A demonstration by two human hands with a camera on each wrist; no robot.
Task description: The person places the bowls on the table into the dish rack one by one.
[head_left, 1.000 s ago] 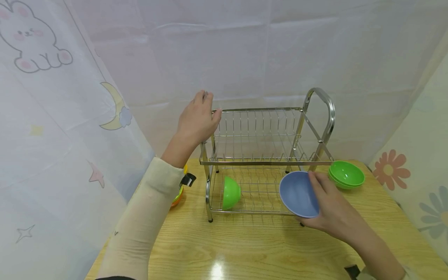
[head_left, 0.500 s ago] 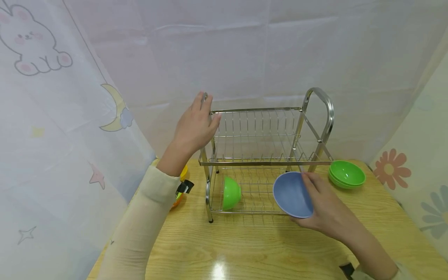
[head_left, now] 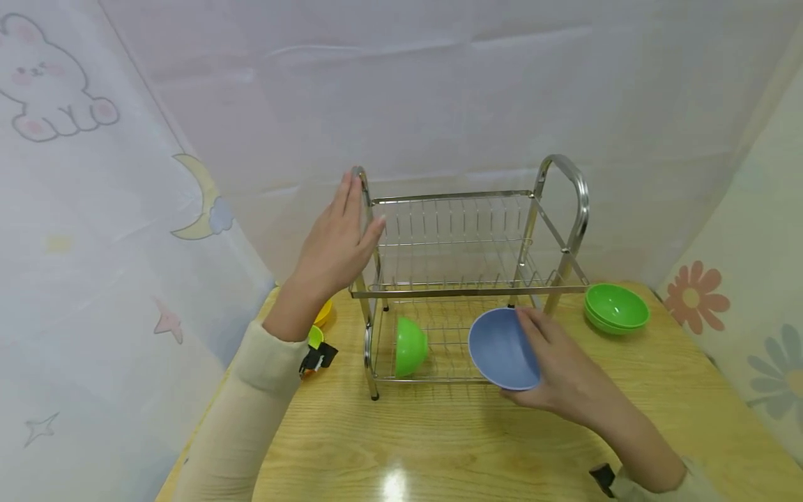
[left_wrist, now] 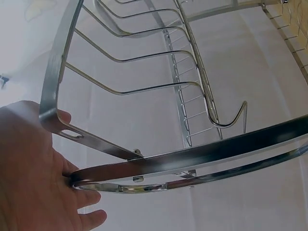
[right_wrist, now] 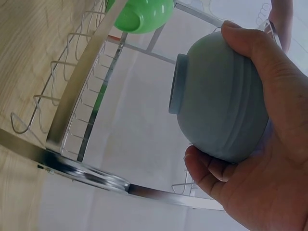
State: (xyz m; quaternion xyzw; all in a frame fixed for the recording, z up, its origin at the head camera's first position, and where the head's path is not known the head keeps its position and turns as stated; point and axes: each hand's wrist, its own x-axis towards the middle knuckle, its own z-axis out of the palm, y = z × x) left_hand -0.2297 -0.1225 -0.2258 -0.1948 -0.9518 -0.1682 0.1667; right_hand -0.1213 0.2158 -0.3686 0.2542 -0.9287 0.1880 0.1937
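No text, label, brand, number or sign can be read in any view.

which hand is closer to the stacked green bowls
Right. The right hand, holding the blue bowl, is left of the stacked green bowls and nearer the person; the left hand is farther off, at the rack's opposite end.

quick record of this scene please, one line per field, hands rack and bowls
left hand: fingers straight, at left end of rack
right hand: grips blue bowl, opening tilted toward head camera
rack: metal, two tiers, on table
green bowl: on its side, lower tier, left end
green stack: nested bowls, right of rack
yellow item: left of rack, partly hidden
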